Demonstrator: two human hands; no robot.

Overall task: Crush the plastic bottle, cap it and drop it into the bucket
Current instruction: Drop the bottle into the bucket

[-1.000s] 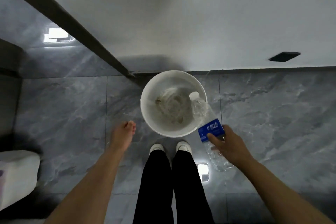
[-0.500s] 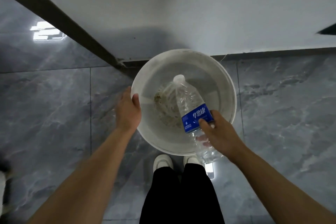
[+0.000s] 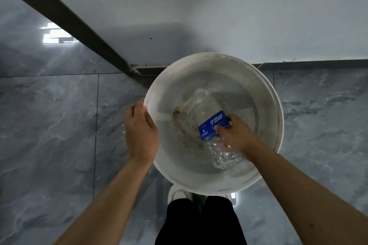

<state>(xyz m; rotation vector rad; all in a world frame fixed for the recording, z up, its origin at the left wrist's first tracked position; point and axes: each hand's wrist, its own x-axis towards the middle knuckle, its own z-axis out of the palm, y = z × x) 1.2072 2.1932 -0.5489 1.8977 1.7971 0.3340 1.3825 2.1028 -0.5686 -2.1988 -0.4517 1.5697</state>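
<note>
— Where's the bottle [image 3: 212, 125]?
— Inside the bucket [image 3: 266, 105], cap end beyond the right hand [image 3: 237, 135] fingers clasping its blue label (cap blurred).
— Left hand [image 3: 140, 133]?
— Fingers grip the bucket's rim.

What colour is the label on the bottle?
Blue with white lettering, on the clear bottle held in the right hand; seen in the head view.

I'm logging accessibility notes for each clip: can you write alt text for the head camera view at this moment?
Seen from above, a person's right hand holds a clear plastic bottle with a blue label inside a white bucket, cap end pointing down. The left hand grips the bucket's rim. The bucket stands on grey marbled floor tiles by a white wall.
</note>
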